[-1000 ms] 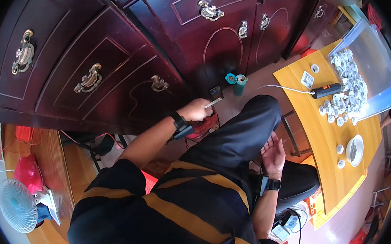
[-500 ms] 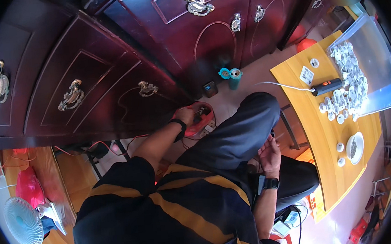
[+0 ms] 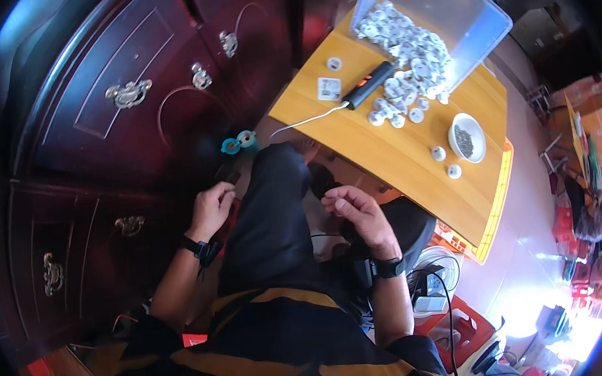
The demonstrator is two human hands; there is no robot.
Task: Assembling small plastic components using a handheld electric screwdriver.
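Note:
My left hand (image 3: 212,210) is above the floor left of my knee, fingers curled; whatever may be in them is hidden. Over my lap, near the table (image 3: 308,105), is my right hand (image 3: 362,215). Its thumb and fingers are pressed together, and I cannot make out anything between them. On the table lies a black handheld device (image 3: 369,86) with orange lights and a white cable. Beside it are many small white round pieces (image 3: 410,49), spilling from a clear plastic bin (image 3: 468,12). A white bowl (image 3: 482,145) holds small dark grains, with two round white pieces near it.
Dark red wooden cabinets (image 3: 101,69) with metal handles stand to the left. An open turquoise bottle (image 3: 246,138) is on the floor by my knee. An orange crate (image 3: 494,225) sits below the table; a red stool (image 3: 470,323) and black cables are at my right.
My view has swung to the right, toward the table. My left hand has left the red basket on the floor. My right hand has risen from beside my thigh to over my lap.

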